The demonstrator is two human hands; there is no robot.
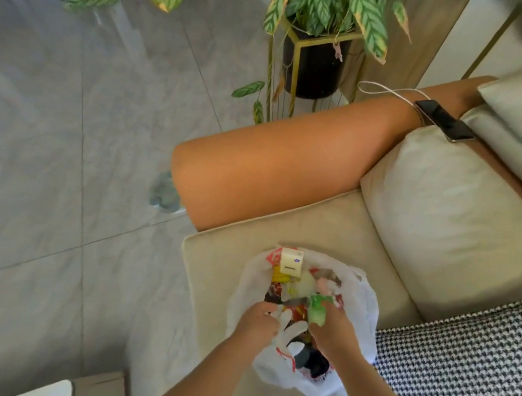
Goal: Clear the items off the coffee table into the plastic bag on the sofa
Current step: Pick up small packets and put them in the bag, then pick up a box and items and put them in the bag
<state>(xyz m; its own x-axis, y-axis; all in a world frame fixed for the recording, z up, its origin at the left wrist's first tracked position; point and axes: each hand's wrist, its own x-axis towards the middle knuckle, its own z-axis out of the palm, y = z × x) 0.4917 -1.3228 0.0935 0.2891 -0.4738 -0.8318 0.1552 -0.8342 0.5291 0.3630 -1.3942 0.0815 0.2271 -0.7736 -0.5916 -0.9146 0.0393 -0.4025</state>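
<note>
The thin white plastic bag (369, 300) sits open on the seat of the big cream sofa (349, 230), low in the middle of the frame. The sofa fills the right side, and its round orange armrest (274, 166) runs across the middle. A black-and-white checked blanket (464, 367) covers the seat at the lower right. The grey tiled floor (44, 133) fills the left side. At the top middle a leafy green plant in a black pot (315, 64) stands in a thin gold frame. A black phone (445, 120) with a white cord lies on the far end of the armrest, at the upper right.

Inside the bag are many small things. A cream box (291, 262) shows near the bag's far edge, beside red and yellow wrappers.

The left hand (257, 323) is curled tight around the bag's white handle at the near edge. The right hand (333, 330) reaches into the bag and pinches a small green and white soft toy (317, 310).
</note>
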